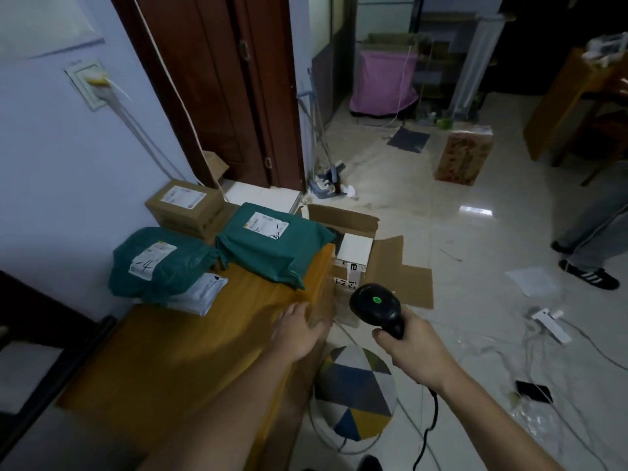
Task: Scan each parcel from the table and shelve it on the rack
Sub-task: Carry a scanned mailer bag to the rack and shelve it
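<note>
On the wooden table [176, 351], two green mailer parcels [163, 263] [272, 243] lie at its far end. The left hand [299, 329] rests flat, fingers relaxed, on the table's right edge. Right of it, the right hand [413, 348] grips the barcode scanner [377, 305]; its trailing cable could snag.

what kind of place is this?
Probably a room in a home used as a makeshift parcel station: wooden table with green mailers, handheld scanner in the right hand, tiled floor strewn with open boxes.
</note>
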